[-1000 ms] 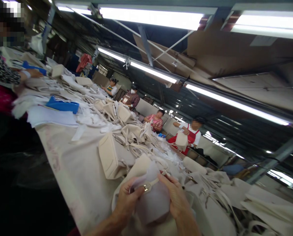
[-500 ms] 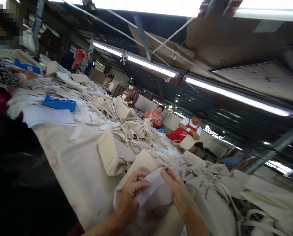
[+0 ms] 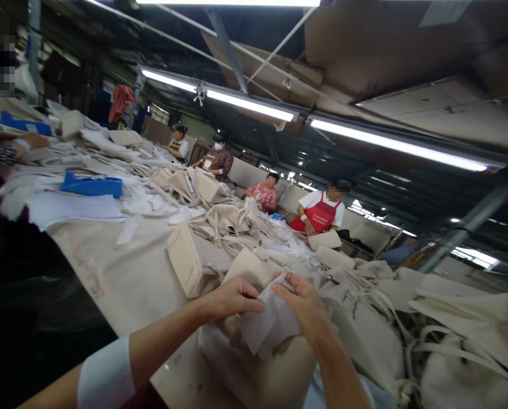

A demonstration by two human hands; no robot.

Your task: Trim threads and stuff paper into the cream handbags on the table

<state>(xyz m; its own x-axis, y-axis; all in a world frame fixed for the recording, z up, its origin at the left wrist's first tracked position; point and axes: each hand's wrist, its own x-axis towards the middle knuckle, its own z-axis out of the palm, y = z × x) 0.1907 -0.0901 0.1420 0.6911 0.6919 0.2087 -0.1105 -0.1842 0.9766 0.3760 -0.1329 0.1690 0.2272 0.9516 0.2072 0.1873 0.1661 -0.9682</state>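
Observation:
A thin white sheet, paper or soft fabric, is stretched between my two hands. My left hand pinches its upper left edge, with the thumb pointing right and the fingers curled. On the other side, my right hand grips the sheet's upper right part between thumb and fingers. The loose lower end hangs over a cream handbag lying in front of me, partly hidden by the sheet and my forearms. Just beyond my left hand, another cream handbag lies on its side with its base facing me.
More cream bags with straps are heaped on the right. White paper sheets and a blue holder lie on the table at left. Several co-workers sit across it, one in a red apron; another person's hand is at far left.
My left hand has swung up and its forearm now lies flatter across the view. The sheet has shifted and crumpled more. The co-worker in the red apron has lowered their hands.

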